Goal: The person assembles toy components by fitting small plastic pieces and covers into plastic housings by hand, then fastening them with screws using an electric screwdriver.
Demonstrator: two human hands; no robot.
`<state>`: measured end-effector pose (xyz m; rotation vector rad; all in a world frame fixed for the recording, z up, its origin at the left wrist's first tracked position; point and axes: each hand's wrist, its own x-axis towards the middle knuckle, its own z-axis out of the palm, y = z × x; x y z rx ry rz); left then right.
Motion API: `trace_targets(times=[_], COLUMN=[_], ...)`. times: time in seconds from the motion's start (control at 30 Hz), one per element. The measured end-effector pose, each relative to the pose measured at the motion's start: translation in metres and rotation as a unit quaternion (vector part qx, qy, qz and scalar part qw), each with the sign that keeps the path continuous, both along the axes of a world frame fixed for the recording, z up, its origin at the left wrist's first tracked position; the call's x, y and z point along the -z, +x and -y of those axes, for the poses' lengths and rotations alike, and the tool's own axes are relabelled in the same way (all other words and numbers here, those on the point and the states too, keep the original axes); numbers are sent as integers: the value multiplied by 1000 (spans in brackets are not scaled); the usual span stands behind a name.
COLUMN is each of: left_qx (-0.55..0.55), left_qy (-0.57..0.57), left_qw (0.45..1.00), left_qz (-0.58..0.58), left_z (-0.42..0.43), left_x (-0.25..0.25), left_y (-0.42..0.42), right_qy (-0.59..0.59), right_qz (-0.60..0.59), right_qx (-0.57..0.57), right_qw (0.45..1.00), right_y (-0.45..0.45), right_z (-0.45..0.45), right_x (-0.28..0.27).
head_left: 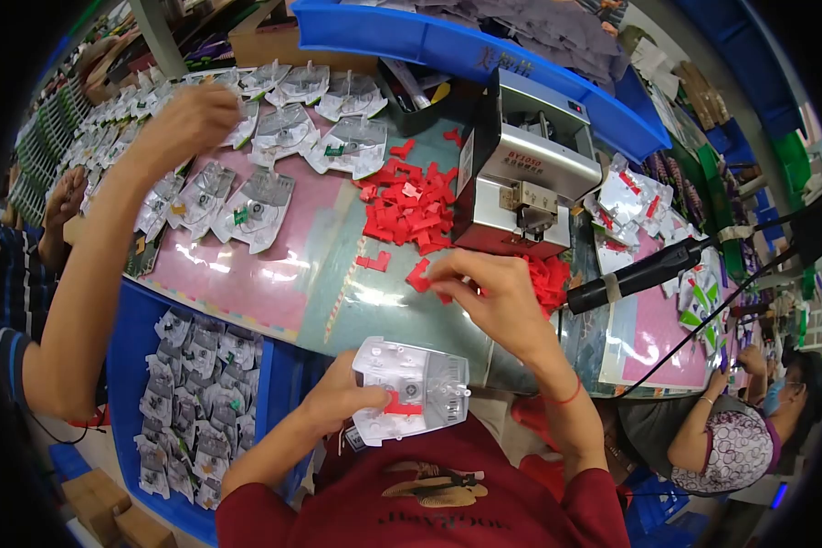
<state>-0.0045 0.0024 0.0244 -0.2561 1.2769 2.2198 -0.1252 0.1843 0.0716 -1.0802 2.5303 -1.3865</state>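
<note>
My left hand [338, 399] grips a white and clear plastic housing [441, 384] by its left side, just in front of my shirt. Its thumb presses near a red plastic piece [404, 405] set in the housing. Over the table, my right hand [493, 297] has thumb and fingertips closed together at a small angled red piece [417, 276]. More red lies just under the fingers, partly hidden. A heap of similar red pieces [409, 205] spreads behind, and another red pile [548, 281] sits right of this hand.
A silver machine [525, 160] stands behind my right hand, with a black rod-shaped tool [639, 276] to its right. Many housings [258, 208] cover the left table, where a co-worker's arm [110, 265] reaches across. A blue bin [263, 384] holds more housings. Another person [731, 429] sits right.
</note>
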Motion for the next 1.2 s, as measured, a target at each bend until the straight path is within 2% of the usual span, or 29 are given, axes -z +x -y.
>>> trace_targets(times=[0.07, 0.17, 0.2, 0.3, 0.37, 0.63, 0.83, 1.07, 1.2], left_qx=[60, 115, 126, 158, 181, 174, 161, 164, 154], left_qy=[24, 59, 62, 64, 58, 15, -20, -23, -30], left_qw=[998, 991, 990, 985, 981, 985, 985, 981, 984], left_qz=[11, 18, 21, 25, 21, -6, -53, -96, -81], left_z=[-1, -10, -13, -19, -22, -31, -30, -23, -25], left_x=[-5, -14, -17, -24, -19, -37, -39, -34, -32], left_y=[-9, -18, -20, -23, -23, -25, -28, -35, -35], right_qy=[-42, -92, -82, -28, -32, -14, -11, -13, 20], right_qz=[110, 62, 100, 41, 32, 77, 3, -26, -36], right_qx=[-14, -136, -153, -178, -205, -235, -246, -237, -241], right_qw=[993, 984, 980, 983, 978, 969, 969, 971, 970], right_y=[12, 18, 22, 28, 29, 34, 29, 25, 23], right_z=[-7, -18, -22, -23, -24, -27, -22, -19, -18], right_x=[-21, -23, -24, -30, -22, -19, -25, -34, -34])
